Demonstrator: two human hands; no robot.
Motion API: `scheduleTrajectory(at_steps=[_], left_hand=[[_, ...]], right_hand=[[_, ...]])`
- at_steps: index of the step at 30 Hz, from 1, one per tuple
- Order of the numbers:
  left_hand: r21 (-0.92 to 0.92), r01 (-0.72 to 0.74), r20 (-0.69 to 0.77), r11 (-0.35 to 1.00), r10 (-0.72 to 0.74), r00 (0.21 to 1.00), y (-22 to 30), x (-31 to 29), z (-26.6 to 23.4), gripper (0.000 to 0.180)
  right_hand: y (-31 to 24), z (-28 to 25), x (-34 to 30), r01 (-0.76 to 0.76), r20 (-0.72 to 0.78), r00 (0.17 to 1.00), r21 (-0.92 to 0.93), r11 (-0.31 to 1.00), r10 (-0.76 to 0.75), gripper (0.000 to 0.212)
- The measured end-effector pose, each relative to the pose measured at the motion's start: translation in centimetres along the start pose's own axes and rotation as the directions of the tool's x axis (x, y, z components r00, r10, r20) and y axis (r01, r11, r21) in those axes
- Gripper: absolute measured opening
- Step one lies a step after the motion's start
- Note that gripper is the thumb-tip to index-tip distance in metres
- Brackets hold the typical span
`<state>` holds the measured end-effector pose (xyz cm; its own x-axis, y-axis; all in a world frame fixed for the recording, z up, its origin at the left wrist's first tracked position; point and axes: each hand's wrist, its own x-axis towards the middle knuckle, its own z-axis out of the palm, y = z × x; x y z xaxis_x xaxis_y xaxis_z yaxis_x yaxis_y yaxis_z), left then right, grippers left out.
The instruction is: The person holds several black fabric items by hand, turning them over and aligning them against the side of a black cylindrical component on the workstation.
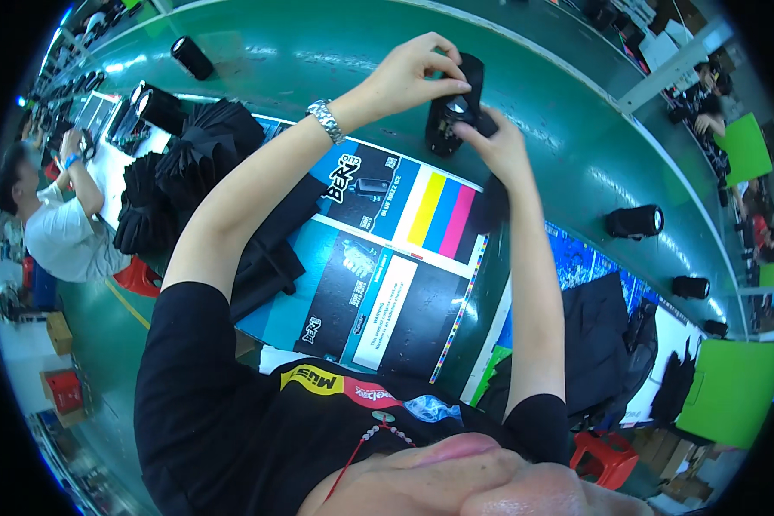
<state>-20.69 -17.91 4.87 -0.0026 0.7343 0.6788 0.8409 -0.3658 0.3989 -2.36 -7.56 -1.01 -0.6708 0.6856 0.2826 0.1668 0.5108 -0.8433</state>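
A black cylindrical speaker [441, 142] is held over the green belt, beyond the printed sheet. A shiny, light-catching patch shows on its side. My left hand [417, 73], wearing a metal watch at the wrist, has curled fingers and thumb against its upper left side. From the right, my right hand [500, 150] grips its lower part, thumb across the front; its other fingers are partly hidden behind the speaker. Below my hands lies a printed cardboard sheet [413, 292] with yellow, blue and pink bars.
Similar black speakers stand on the green belt [550, 129], one speaker [192, 58] far left and another speaker [635, 222] at right. Black cloth bags [176, 163] are heaped left; more black fabric [589, 344] lies right. A co-worker [69, 215] sits at the left near a red stool [138, 277].
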Motion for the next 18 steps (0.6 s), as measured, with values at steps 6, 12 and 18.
scheduleTrajectory(at_steps=[6,12,18], left_hand=[[-0.565,0.41,0.024,0.716,-0.483,0.875,-1.1,1.2,1.9,0.038],[-0.931,0.361,0.282,-0.044,-0.715,0.64,0.7,2.5,11.2,0.048],[-0.946,0.282,0.125,0.157,-0.629,0.768,0.0,-0.2,12.5,0.059]], right_hand=[[4.7,-7.4,1.5,-0.19,0.142,0.971,-0.022,0.981,0.191,0.027],[4.7,-1.0,7.7,-0.233,-0.365,0.804,0.533,0.814,0.469,0.027],[3.5,1.9,4.0,0.032,-0.35,0.854,0.774,0.632,0.385,0.03]])
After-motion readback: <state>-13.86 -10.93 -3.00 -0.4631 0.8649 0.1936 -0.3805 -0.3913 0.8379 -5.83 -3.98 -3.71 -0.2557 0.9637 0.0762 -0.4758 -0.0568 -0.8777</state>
